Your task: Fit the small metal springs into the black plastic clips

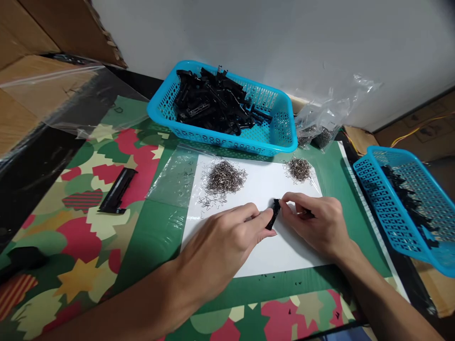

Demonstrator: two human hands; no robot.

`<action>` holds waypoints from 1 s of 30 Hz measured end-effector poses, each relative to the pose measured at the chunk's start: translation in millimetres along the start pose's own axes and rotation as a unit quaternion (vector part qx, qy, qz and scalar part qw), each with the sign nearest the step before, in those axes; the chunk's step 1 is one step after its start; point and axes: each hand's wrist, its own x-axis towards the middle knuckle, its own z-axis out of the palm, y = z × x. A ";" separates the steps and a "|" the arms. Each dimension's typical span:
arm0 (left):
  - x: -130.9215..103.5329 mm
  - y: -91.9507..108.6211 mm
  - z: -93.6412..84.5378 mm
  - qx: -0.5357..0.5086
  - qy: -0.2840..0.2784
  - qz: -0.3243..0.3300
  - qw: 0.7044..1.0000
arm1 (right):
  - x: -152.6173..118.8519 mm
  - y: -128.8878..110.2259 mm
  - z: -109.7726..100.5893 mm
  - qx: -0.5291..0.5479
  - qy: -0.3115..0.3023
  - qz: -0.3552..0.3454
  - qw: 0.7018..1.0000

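One small, glossy black part (274, 215), narrow and elongated, lies right of centre, gripped by the left fingers (261, 220); the right fingertips (283, 203) pinch together beside its upper end.

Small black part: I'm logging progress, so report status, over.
Left hand holds small black part. Right hand at its far end, dark item in curled fingers. Wire piles beyond, clear of hands.

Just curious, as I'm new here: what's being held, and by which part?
The left hand pinches a small black part by its near end. The right hand has fingertips at the far end, and something dark among its fingers.
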 end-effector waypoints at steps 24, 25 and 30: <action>-2.8 -3.9 -0.9 0.006 -0.014 0.023 1.000 | 11.7 19.9 -24.1 0.110 -0.105 0.106 0.983; -2.7 -4.4 -0.5 0.009 -0.008 0.029 1.000 | 12.0 20.7 -24.2 0.114 -0.108 0.088 0.984; -3.2 -7.4 1.8 0.019 0.010 0.054 0.998 | 10.1 26.2 -26.2 0.139 -0.090 0.025 0.986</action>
